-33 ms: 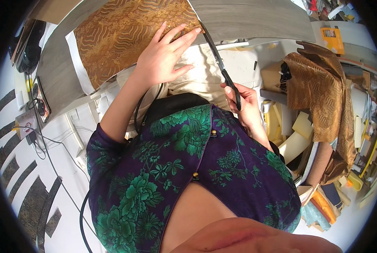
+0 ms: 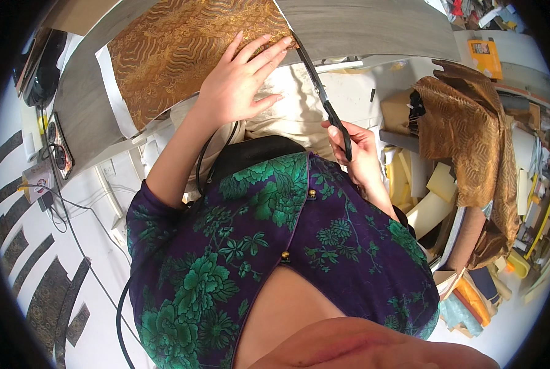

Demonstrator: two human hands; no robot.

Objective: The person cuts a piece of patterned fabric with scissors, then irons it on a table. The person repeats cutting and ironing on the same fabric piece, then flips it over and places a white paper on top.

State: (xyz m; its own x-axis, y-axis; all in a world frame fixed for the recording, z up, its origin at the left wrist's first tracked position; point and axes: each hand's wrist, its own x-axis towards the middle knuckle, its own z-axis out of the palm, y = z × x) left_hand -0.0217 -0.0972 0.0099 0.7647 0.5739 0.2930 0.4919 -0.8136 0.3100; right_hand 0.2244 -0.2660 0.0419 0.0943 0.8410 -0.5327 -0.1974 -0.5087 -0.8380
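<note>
My left hand (image 2: 244, 80) lies with its fingers apart, fingertips on gold-brown patterned fabric (image 2: 158, 55) near its right edge; a white strip (image 2: 110, 86) shows along the fabric's left edge. Long black scissors (image 2: 315, 80) are in my right hand (image 2: 358, 150), thumb and fingers wrapped round the handle. Their blades reach along the right edge of the fabric, beside my left fingertips. Both fabric and scissor tips are over a grey work board (image 2: 367, 27).
At the right, crumpled brown fabric (image 2: 459, 147) hangs over foam offcuts and rolls (image 2: 432, 197); a yellow packet (image 2: 484, 58) lies behind. At the left are dark objects (image 2: 41, 80), another pair of scissors (image 2: 56, 147), cables (image 2: 66, 209) and dark patterned strips (image 2: 41, 295) on white.
</note>
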